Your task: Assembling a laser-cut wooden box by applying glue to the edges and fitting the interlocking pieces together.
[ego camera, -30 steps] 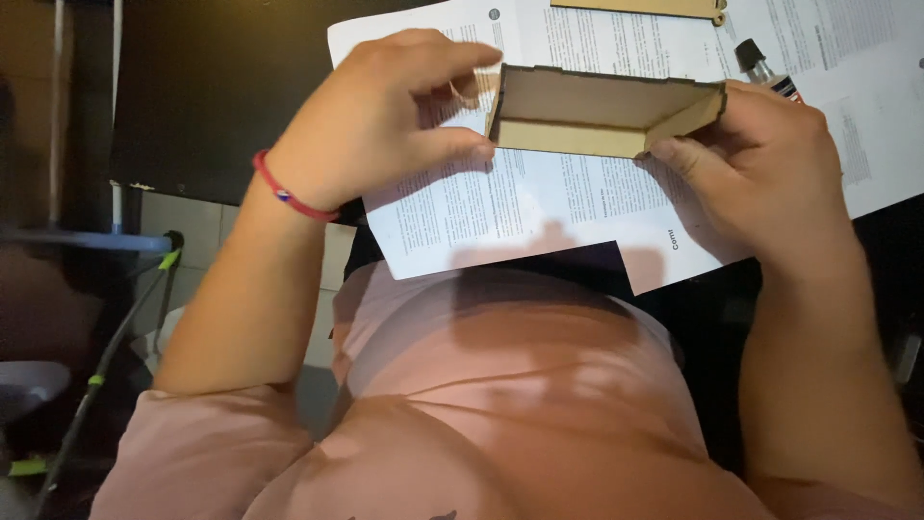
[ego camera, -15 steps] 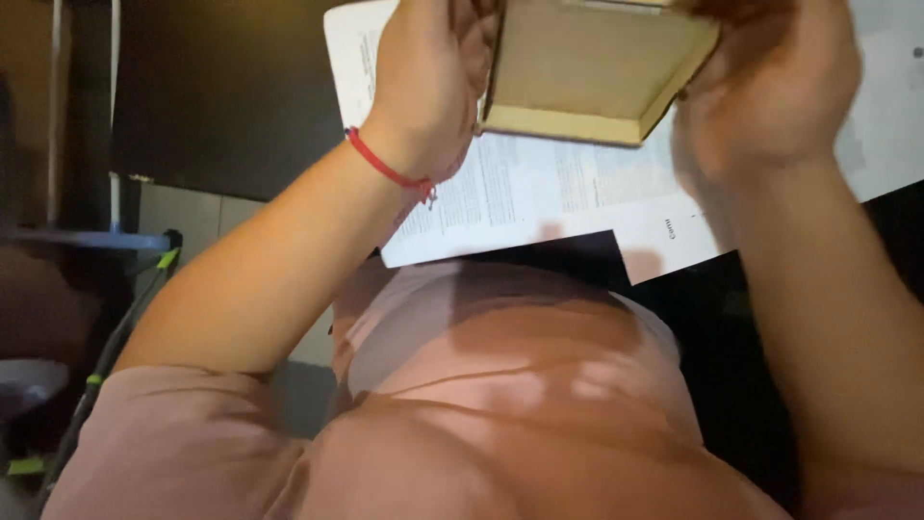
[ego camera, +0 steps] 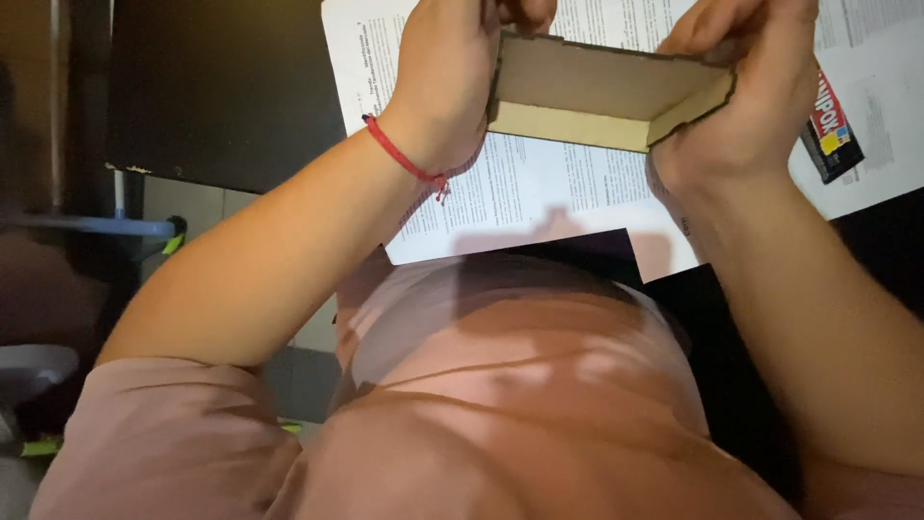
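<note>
Holding the shallow tan box of thin laser-cut board [ego camera: 602, 91] up off the counter [ego camera: 221, 87], I have it pinched at both ends, its open side turned away from me and its pale lower wall facing my chest. It hangs just above the white printed paper sheets [ego camera: 539, 193] spread over the dark counter, touching none of them. To do this part well, I judge that I should press evenly from both ends so the toothed corner joints seat square, and keep my fingertips off the seams so nothing squeezes out of line or skews the thin walls. My left hand [ego camera: 452, 72], the one with the red cord bracelet [ego camera: 402, 159] at the wrist, is curled closed around the box's left end, thumb and fingers clamped on the wall. My right hand [ego camera: 746, 91] is closed on the right end in the same way, palm against the notched corner, fingers folded over the top edge. Just beside that hand, a small black and red tube [ego camera: 826, 130] lies on the paper, partly hidden behind my wrist.
</note>
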